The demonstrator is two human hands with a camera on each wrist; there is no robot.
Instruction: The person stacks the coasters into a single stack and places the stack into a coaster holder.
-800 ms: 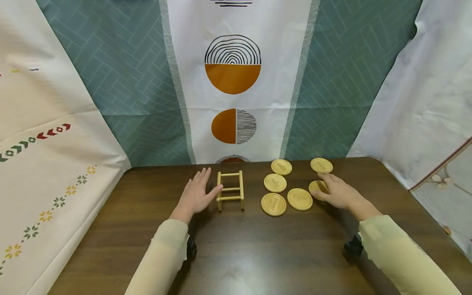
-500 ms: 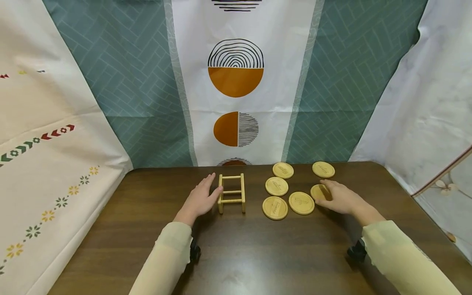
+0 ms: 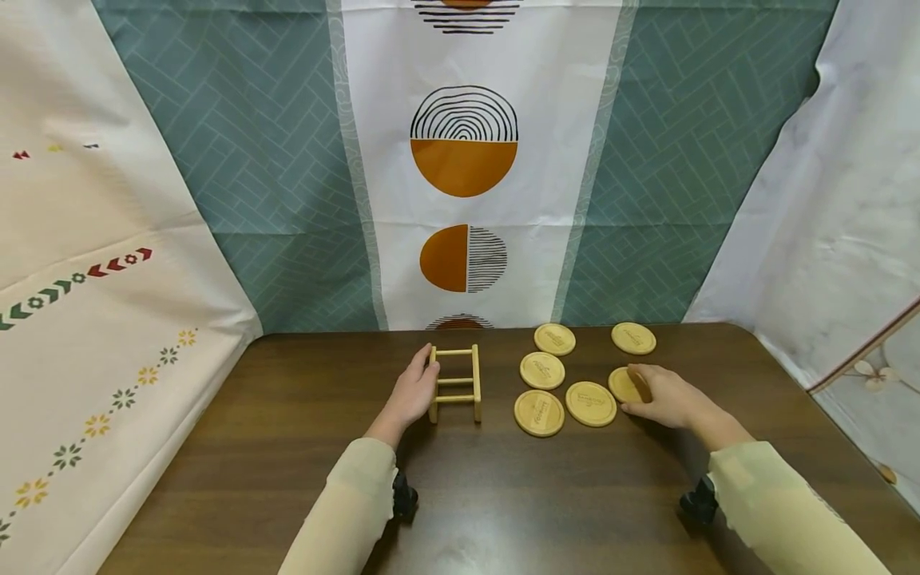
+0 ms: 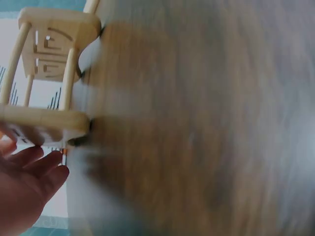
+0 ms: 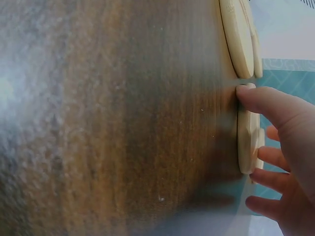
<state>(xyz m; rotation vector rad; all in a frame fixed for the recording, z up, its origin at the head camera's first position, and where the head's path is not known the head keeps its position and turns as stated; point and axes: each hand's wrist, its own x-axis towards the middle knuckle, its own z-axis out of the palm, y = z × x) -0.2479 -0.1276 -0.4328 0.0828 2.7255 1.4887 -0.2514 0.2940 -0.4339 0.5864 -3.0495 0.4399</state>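
While 0 of 6 wooden discs (image 3: 539, 413) occupied the rack (image 3: 456, 398) and all 6 lay on the table (image 3: 517, 495) to its right, the left hand (image 3: 413, 391) touched the rack's side, fingers loose, and the right hand (image 3: 672, 397) pinched 1 disc (image 3: 622, 386).

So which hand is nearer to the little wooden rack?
Left. The left hand is right beside the rack, at its left side. The right hand is well off to the rack's right, at a wooden disc.
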